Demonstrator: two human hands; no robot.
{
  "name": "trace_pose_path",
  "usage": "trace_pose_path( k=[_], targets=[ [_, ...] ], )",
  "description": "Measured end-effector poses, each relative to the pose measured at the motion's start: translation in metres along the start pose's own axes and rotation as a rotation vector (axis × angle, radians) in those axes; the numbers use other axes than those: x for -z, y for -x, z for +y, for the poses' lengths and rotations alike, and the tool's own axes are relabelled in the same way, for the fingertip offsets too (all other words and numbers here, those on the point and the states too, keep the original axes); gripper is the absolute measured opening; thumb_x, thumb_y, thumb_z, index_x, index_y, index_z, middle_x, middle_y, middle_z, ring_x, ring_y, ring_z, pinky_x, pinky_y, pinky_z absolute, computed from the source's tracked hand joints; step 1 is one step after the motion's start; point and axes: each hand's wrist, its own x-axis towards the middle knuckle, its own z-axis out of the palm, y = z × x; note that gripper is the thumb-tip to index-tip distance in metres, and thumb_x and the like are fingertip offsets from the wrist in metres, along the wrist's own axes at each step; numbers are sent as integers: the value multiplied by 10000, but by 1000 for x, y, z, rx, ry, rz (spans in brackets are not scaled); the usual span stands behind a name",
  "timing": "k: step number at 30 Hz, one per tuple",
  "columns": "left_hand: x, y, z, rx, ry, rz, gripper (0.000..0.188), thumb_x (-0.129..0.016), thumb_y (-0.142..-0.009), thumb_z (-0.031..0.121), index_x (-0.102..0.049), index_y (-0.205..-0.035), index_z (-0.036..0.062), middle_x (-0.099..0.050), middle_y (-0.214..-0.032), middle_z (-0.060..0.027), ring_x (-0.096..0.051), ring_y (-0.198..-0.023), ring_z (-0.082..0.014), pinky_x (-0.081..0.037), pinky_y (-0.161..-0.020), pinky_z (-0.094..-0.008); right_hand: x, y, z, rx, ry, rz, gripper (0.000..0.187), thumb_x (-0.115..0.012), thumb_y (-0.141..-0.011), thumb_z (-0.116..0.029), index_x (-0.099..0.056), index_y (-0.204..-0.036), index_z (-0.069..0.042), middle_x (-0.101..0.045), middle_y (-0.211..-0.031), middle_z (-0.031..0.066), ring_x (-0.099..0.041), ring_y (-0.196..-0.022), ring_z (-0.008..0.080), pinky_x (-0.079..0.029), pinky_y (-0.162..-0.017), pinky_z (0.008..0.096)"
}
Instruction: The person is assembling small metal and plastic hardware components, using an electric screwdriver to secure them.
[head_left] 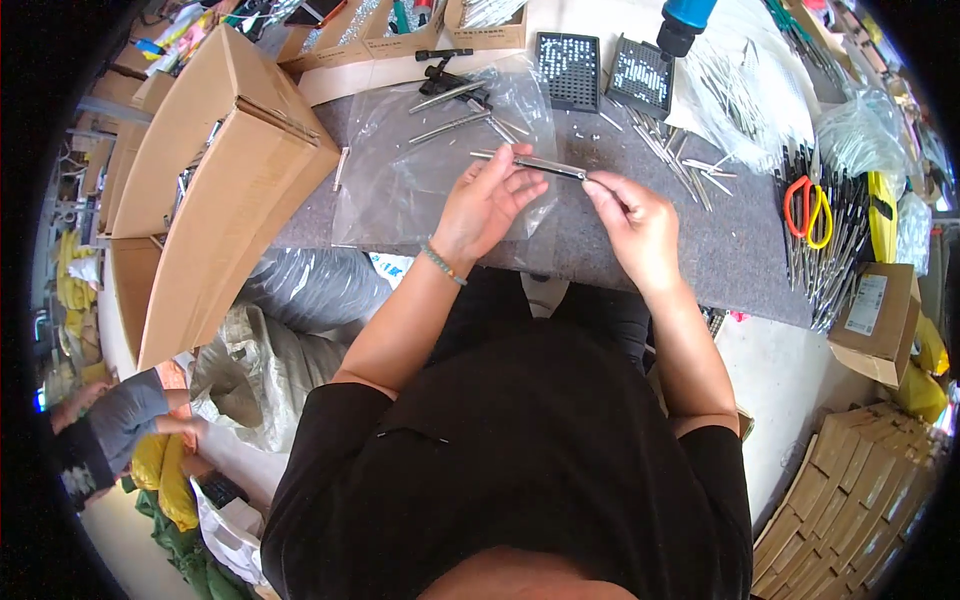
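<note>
A slim silver and dark metal rod [545, 165] is held nearly level above the grey work mat, between my two hands. My left hand [483, 205] grips its left part between thumb and forefinger, with the other fingers loosely curled. At the rod's right end, my right hand [638, 222] pinches the tip between thumb and fingers. Beneath and beyond the left hand lies a clear plastic bag [385, 190]. Several metal rods [450, 128] and a black clamp-like part [455, 88] rest on that bag.
Two black trays of small pale pieces, a left one [568, 104] and a right one [652, 108], stand beyond my hands under a blue power driver [686, 15]. Scissors [808, 212] lie on bundled rods at right. A large cardboard box [232, 190] leans at left. Another person's arm [180, 410] shows lower left.
</note>
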Motion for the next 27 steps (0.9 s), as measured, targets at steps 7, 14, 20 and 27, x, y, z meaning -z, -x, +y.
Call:
trace_pose_path(
  k=[7,14,20,27],
  targets=[
    [14,-14,-12,-35,-127,74,250,-488,-947,232,-577,-1018,9,-624,-971,-98,-621,-863,-203,-510,-830,-366,-12,-3,17,-38,224,-207,291,-602,-843,-304,-554,-1028,-84,-646,-848,162,-634,-770,332,-499,-663,417],
    [22,-22,-10,-44,-107,75,242,-495,-943,227,-583,-1000,8,-619,-999,-102,-621,-867,-208,-514,-818,-372,-12,-4,34,90,222,-209,184,-545,-876,-233,-551,-940,-61,-624,-833,139,-616,-772,333,-493,-668,418],
    [22,-19,-15,-3,-180,-25,178,-559,-894,82,-586,-1056,14,-626,-989,-108,-616,-893,-199,-507,-832,-339,-15,-5,35,158,205,-187,166,-543,-875,-212,-568,-922,-54,-620,-839,132,-612,-765,330,-492,-664,412],
    [12,-17,-17,0,-260,-21,195,-582,-875,54,-595,-1062,-1,-630,-971,-86,-620,-864,-158,-526,-808,-302,-19,-3,28,118,161,-216,265,-562,-832,-163,-537,-1071,-50,-622,-930,164,-613,-822,353,-494,-728,412]
  ],
)
